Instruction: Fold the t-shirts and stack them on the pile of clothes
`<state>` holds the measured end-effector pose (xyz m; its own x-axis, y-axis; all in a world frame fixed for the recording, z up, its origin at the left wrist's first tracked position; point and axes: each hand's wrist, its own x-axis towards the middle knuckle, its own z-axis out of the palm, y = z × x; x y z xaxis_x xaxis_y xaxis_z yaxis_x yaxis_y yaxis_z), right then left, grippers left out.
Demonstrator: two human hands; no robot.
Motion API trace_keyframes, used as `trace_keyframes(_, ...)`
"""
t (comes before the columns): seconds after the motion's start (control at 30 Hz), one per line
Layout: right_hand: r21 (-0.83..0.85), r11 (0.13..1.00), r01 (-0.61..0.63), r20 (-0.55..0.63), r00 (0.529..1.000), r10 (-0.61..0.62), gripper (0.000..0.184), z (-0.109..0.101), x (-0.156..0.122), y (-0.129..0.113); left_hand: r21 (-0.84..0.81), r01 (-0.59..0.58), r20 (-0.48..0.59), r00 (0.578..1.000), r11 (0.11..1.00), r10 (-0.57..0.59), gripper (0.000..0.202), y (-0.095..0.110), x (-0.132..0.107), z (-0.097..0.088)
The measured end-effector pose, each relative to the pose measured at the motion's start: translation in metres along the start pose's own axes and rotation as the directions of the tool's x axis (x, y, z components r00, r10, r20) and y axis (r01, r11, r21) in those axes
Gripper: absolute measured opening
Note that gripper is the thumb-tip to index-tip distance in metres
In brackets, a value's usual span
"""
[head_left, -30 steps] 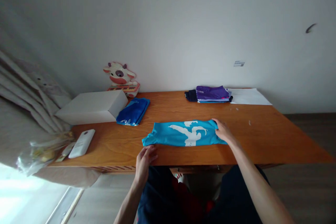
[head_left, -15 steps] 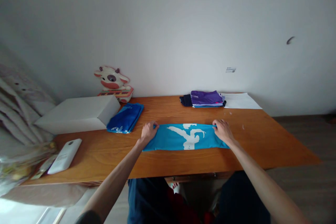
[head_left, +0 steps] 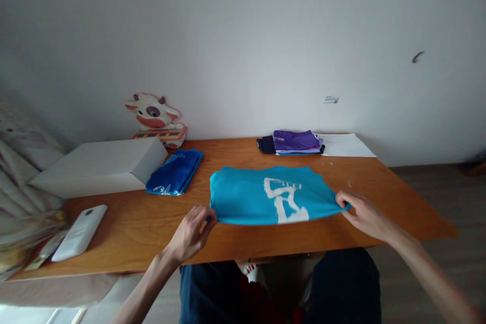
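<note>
A light blue T-shirt (head_left: 250, 195) with a white print lies spread across the middle of the wooden table (head_left: 379, 197). My left hand (head_left: 191, 233) pinches its near left corner, fingers closed on the cloth. My right hand (head_left: 362, 214) grips the near right corner in the same way. Both corners sit close to the table's front edge, and the shirt's far edge lies flat on the wood.
A folded dark blue garment (head_left: 174, 172) lies left of the shirt, next to a white box (head_left: 100, 166). A cow-shaped toy (head_left: 154, 117) stands by the wall. Folded purple clothes (head_left: 294, 142) and a paper sheet (head_left: 345, 145) lie at the back. A white device (head_left: 79, 232) sits front left.
The shirt was a narrow folded strip with my hands on its far edge; both hands have drawn toward me and the shirt now lies unfolded, twice as deep.
</note>
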<state>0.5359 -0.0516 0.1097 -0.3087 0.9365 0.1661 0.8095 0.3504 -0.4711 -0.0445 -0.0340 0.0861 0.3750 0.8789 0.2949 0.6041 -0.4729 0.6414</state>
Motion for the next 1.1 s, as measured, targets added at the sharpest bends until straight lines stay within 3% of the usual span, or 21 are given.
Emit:
trace_keyframes(0.07,0.089,0.993,-0.074,0.207,0.977,0.054,0.013,0.012,-0.023,0.005,-0.019,0.038,0.126,0.991,0.999,-0.035,0.021,-0.011,-0.027,0.012)
trace_keyframes(0.13,0.172,0.973,-0.155,0.293,0.951,0.099,0.027,0.027,-0.025,0.012,-0.02,0.127,0.163,0.979,0.992,-0.122,0.034,-0.024,-0.029,0.022)
trace_keyframes(0.2,0.207,0.956,-0.208,0.235,0.959,0.158,0.038,0.044,-0.009,0.023,0.005,0.23,0.106,0.968,0.973,-0.229,0.042,-0.037,-0.01,0.032)
trace_keyframes(0.27,0.157,0.953,-0.26,0.087,0.965,0.249,0.046,0.062,0.017,0.038,0.064,0.314,0.0,0.949,0.947,-0.314,0.041,-0.046,0.021,0.044)
trace_keyframes(0.37,0.002,0.92,-0.393,-0.116,0.913,0.39,0.054,0.087,0.06,0.06,0.223,0.364,-0.099,0.931,0.904,-0.351,0.044,-0.056,0.067,0.066)
trace_keyframes(0.47,-0.089,0.866,-0.492,-0.175,0.864,0.473,0.045,0.104,0.087,0.072,0.299,0.379,-0.144,0.925,0.876,-0.351,0.047,-0.064,0.094,0.085)
trace_keyframes(0.57,-0.112,0.834,-0.54,-0.194,0.835,0.515,0.03,0.109,0.1,0.073,0.2,0.428,-0.154,0.902,0.881,-0.403,0.038,-0.074,0.108,0.091)
trace_keyframes(0.7,-0.093,0.82,-0.565,-0.263,0.808,0.527,0.023,0.102,0.119,0.065,0.076,0.443,-0.155,0.89,0.893,-0.428,0.022,-0.084,0.141,0.084)
trace_keyframes(0.87,-0.013,0.878,-0.478,-0.344,0.827,0.445,0.029,0.075,0.15,0.043,-0.124,0.397,-0.209,0.886,0.909,-0.415,0.024,-0.065,0.183,0.062)
trace_keyframes(0.93,0.156,0.935,-0.317,-0.403,0.844,0.354,0.032,0.057,0.139,0.03,-0.244,0.32,-0.241,0.894,0.915,-0.377,0.029,-0.046,0.17,0.045)
trace_keyframes(1.0,0.411,0.903,-0.122,-0.421,0.854,0.307,0.036,0.037,0.099,0.016,-0.462,0.201,-0.229,0.914,0.864,-0.335,0.031,-0.027,0.127,0.02)
trace_keyframes(1.03,0.528,0.844,-0.088,-0.357,0.879,0.315,0.037,0.026,0.068,0.008,-0.596,0.16,-0.171,0.932,0.787,-0.319,0.032,-0.018,0.096,0.006)
trace_keyframes(1.1,0.662,0.726,-0.186,-0.046,0.957,0.288,0.036,0.007,-0.002,-0.01,-0.728,0.209,0.049,0.966,0.653,-0.254,0.031,-0.004,0.023,-0.02)
